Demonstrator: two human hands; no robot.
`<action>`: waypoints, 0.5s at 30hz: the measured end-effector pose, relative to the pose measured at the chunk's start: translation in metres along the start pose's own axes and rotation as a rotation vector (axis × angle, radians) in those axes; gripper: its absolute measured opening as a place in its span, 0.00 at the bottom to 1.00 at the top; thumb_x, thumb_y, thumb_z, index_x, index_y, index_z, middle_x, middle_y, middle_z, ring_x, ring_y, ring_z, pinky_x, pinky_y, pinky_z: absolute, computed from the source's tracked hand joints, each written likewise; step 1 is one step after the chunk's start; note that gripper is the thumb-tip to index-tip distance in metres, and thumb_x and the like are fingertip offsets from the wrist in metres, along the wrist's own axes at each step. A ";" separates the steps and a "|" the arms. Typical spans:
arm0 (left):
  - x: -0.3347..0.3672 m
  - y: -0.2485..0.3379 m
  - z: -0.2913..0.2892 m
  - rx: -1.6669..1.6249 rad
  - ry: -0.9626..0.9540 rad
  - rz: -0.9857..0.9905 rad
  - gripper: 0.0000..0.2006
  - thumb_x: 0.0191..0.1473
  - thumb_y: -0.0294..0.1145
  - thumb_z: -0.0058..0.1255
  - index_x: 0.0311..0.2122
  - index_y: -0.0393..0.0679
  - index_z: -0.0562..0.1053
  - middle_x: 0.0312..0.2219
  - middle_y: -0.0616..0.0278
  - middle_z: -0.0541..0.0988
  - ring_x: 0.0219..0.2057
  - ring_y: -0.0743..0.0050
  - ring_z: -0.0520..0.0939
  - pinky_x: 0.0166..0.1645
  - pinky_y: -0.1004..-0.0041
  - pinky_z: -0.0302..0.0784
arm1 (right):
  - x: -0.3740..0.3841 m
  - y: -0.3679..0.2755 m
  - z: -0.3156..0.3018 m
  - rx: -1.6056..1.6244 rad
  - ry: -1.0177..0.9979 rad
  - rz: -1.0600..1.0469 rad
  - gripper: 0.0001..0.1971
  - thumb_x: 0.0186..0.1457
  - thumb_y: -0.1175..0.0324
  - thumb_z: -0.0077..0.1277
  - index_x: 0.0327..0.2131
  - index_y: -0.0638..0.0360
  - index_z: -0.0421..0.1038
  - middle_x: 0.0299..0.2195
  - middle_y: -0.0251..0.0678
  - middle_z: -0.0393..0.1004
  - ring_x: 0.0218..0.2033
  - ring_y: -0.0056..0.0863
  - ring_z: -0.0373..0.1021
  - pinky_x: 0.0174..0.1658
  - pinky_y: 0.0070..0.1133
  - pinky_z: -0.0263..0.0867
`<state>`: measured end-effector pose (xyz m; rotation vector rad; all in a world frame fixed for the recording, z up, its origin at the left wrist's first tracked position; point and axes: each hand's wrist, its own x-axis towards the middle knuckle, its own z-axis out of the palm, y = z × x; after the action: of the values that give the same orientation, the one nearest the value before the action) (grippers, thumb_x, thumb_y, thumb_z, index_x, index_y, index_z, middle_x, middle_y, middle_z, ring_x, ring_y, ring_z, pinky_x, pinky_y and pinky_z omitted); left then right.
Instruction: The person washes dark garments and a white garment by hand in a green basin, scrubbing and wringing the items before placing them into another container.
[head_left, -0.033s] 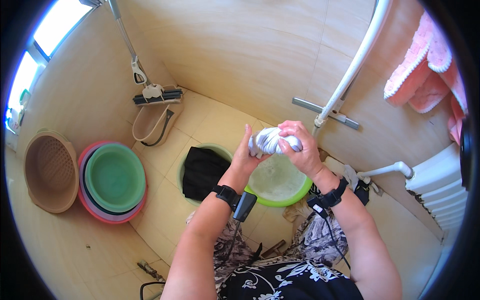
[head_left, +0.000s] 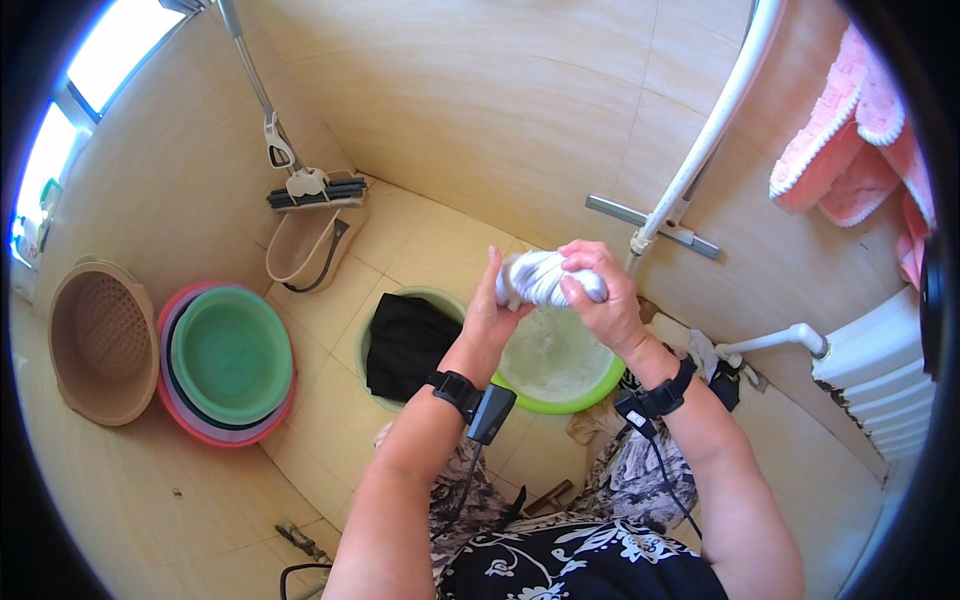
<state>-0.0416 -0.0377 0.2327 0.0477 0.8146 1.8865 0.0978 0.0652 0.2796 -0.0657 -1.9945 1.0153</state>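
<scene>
Between my hands is a bunched, twisted white cloth (head_left: 540, 280), raised above a bright green basin (head_left: 558, 407) of cloudy, sudsy water. My left hand (head_left: 490, 312) supports the cloth's left end, with one digit sticking up beside it. Curled over the right end, the fingers of my right hand (head_left: 605, 298) grip it firmly. To the left of the suds stands a pale green basin (head_left: 362, 372) with a folded black cloth (head_left: 408, 345) in it. What kind of garment the white cloth is cannot be made out.
Stacked basins with a green one (head_left: 232, 355) on top and a brown basin (head_left: 103, 345) lean at the left wall. A mop (head_left: 305, 185) stands in a beige bucket (head_left: 300, 250). A white pipe (head_left: 700, 150), squeegee (head_left: 605, 207), radiator (head_left: 875, 350) and pink slippers (head_left: 850, 180) are right.
</scene>
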 end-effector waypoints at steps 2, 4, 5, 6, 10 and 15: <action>0.000 0.002 0.011 -0.184 -0.001 0.268 0.18 0.56 0.47 0.52 0.44 0.45 0.70 0.39 0.62 0.77 0.44 0.65 0.77 0.53 0.58 0.71 | -0.006 0.007 0.012 0.274 0.113 0.243 0.06 0.52 0.72 0.51 0.35 0.61 0.69 0.38 0.37 0.72 0.42 0.29 0.69 0.47 0.24 0.65; -0.003 0.009 0.016 -0.222 -0.009 0.236 0.14 0.54 0.39 0.55 0.42 0.45 0.69 0.37 0.61 0.76 0.43 0.63 0.77 0.53 0.59 0.71 | -0.009 0.012 0.018 0.546 0.229 0.485 0.06 0.53 0.70 0.50 0.35 0.61 0.69 0.36 0.35 0.72 0.42 0.28 0.69 0.46 0.23 0.65; -0.001 0.010 0.017 -0.228 0.044 0.265 0.15 0.53 0.37 0.55 0.43 0.44 0.69 0.36 0.61 0.76 0.43 0.63 0.77 0.53 0.61 0.71 | -0.008 0.012 0.018 0.636 0.229 0.533 0.07 0.54 0.68 0.50 0.35 0.59 0.70 0.37 0.34 0.72 0.42 0.27 0.69 0.46 0.23 0.65; -0.001 0.011 0.018 -0.235 0.096 0.293 0.16 0.52 0.35 0.55 0.44 0.43 0.69 0.36 0.60 0.76 0.44 0.63 0.76 0.52 0.62 0.72 | -0.008 0.013 0.018 0.725 0.229 0.582 0.07 0.55 0.66 0.49 0.35 0.58 0.70 0.37 0.33 0.73 0.42 0.27 0.69 0.46 0.23 0.65; -0.007 0.011 0.030 0.009 -0.008 0.493 0.15 0.50 0.28 0.53 0.44 0.42 0.70 0.37 0.58 0.76 0.43 0.63 0.77 0.51 0.65 0.73 | -0.008 0.034 0.008 1.012 0.306 0.934 0.09 0.55 0.62 0.49 0.36 0.54 0.70 0.38 0.34 0.73 0.42 0.28 0.70 0.46 0.26 0.67; -0.029 0.004 0.027 1.082 -0.128 0.985 0.14 0.46 0.18 0.50 0.40 0.39 0.75 0.37 0.54 0.79 0.40 0.60 0.81 0.45 0.69 0.75 | -0.030 0.073 0.009 1.103 -0.010 1.266 0.16 0.56 0.54 0.47 0.42 0.52 0.69 0.40 0.34 0.73 0.42 0.30 0.71 0.45 0.34 0.69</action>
<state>-0.0213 -0.0485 0.2652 1.4339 1.8406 1.9808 0.0870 0.0961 0.2078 -0.7584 -0.9702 2.7337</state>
